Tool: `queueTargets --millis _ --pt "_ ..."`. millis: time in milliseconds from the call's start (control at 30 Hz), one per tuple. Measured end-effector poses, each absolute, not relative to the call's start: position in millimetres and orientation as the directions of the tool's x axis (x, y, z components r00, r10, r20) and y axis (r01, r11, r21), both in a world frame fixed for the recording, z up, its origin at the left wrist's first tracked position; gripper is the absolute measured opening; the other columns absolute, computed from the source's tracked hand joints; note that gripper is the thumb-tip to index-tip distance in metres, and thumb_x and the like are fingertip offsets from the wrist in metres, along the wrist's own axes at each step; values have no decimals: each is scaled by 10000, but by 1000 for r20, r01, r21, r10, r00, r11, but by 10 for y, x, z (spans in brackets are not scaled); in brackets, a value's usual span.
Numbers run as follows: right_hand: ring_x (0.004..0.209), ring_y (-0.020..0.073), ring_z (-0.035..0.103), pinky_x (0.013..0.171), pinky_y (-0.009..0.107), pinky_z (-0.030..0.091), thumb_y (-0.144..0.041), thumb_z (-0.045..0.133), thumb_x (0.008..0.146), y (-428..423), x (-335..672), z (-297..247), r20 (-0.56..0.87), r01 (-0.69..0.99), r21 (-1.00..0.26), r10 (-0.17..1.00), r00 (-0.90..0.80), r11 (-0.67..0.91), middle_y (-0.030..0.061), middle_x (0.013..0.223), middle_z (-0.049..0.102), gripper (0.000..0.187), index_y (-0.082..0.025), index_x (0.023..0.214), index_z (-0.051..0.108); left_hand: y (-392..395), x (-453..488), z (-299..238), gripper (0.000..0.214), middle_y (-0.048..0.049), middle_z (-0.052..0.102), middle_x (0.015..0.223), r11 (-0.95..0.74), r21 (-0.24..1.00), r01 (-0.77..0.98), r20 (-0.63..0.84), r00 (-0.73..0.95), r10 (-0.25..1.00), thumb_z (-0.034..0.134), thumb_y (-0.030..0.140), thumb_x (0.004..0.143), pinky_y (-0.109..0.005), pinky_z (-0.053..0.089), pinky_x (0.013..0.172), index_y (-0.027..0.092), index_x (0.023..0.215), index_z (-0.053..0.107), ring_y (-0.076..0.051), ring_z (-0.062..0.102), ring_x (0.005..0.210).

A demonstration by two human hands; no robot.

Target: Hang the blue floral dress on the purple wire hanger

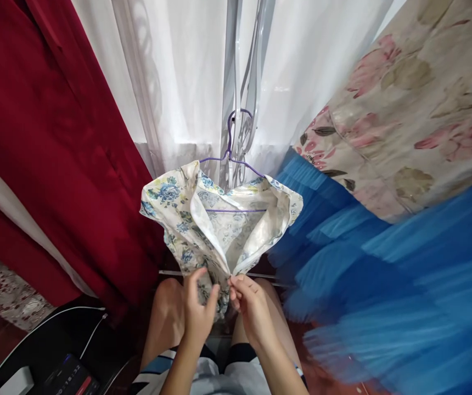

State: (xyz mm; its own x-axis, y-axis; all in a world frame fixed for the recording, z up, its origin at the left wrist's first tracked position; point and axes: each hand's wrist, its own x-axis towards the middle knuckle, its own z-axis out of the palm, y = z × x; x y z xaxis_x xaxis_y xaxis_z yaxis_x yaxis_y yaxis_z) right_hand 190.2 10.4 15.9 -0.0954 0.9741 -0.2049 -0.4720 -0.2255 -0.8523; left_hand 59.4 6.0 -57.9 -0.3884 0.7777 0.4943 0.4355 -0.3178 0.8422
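A cream floral blouse with blue flowers and short sleeves hangs on a purple hanger in front of me. Its neck opening spreads into a V with pale edges, and the hanger's lower bar shows inside. At the bottom of the V, my right hand pinches the blouse where the two edges meet; any small fastener there is hidden by the fingertips. My left hand is beside it at the lower front, thumb and fingers apart, holding nothing. The lower end of the blouse hangs between my knees.
The hanger hooks onto grey metal scrollwork before a white curtain. Red curtains drape at left; blue tulle and floral cloth hang at right. A black round surface at lower left bears a dark device and a white block.
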Motion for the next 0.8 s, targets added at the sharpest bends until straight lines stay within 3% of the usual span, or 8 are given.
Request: queueTargets --millis 67,167,233,333,467,600,733,800 --pt "434 61 314 458 235 191 -397 726 809 34 1839 196 -139 -369 -911 979 -148 -185 -13 512 550 325 -148 622 635 39 759 -561 234 -122 662 1089 -360 837 412 474 -219 853 545 262 936 -382 507 929 185 1147 612 -244 631 1053" --pt "439 70 361 485 236 249 -393 722 813 19 1784 330 -73 -271 -955 979 -191 -124 -6 470 548 380 -156 545 593 15 854 -523 185 -82 661 849 -347 852 392 457 -234 858 470 253 964 -330 526 777 183 908 633 -216 652 834" --pt "432 73 357 484 237 261 -384 720 810 122 1796 515 -38 -243 -967 984 -177 -81 -15 443 523 396 -164 512 578 -4 834 -514 194 -81 679 851 -333 843 423 453 -224 863 481 257 960 -322 519 762 193 915 659 -223 658 832" --pt "396 63 254 431 243 183 -385 722 799 464 1843 974 69 -231 -972 991 -111 42 -40 401 452 413 -172 479 571 -45 803 -528 211 -87 703 875 -304 812 499 438 -177 881 495 278 964 -324 505 759 211 960 695 -234 658 844" --pt "388 58 257 405 244 168 -352 742 759 1004 1845 1705 264 -275 -928 964 -4 253 -27 464 528 257 -152 610 676 -88 886 -606 236 -91 694 833 -276 779 563 397 -103 912 485 300 977 -331 483 754 213 894 689 -240 641 836" --pt "391 51 250 405 241 150 -329 715 749 1176 1798 2049 329 -328 -886 943 56 329 -31 478 527 223 -151 627 658 -47 946 -651 249 -89 673 795 -297 778 553 374 -28 927 501 311 965 -329 476 727 207 807 663 -235 628 798" --pt "387 64 304 417 231 194 -329 711 752 1027 1821 1916 305 -267 -917 952 11 297 -32 464 554 181 -161 706 662 151 762 -181 191 -93 654 958 -408 816 410 476 -75 876 522 323 966 -320 490 810 194 1040 642 -214 621 900" --pt "390 70 324 424 230 209 -347 711 761 944 1851 1831 300 -226 -930 954 -3 291 -31 466 567 191 -168 727 651 317 614 328 252 -52 610 865 -466 803 372 553 -174 815 504 336 985 -288 483 755 197 1178 588 -174 595 790"
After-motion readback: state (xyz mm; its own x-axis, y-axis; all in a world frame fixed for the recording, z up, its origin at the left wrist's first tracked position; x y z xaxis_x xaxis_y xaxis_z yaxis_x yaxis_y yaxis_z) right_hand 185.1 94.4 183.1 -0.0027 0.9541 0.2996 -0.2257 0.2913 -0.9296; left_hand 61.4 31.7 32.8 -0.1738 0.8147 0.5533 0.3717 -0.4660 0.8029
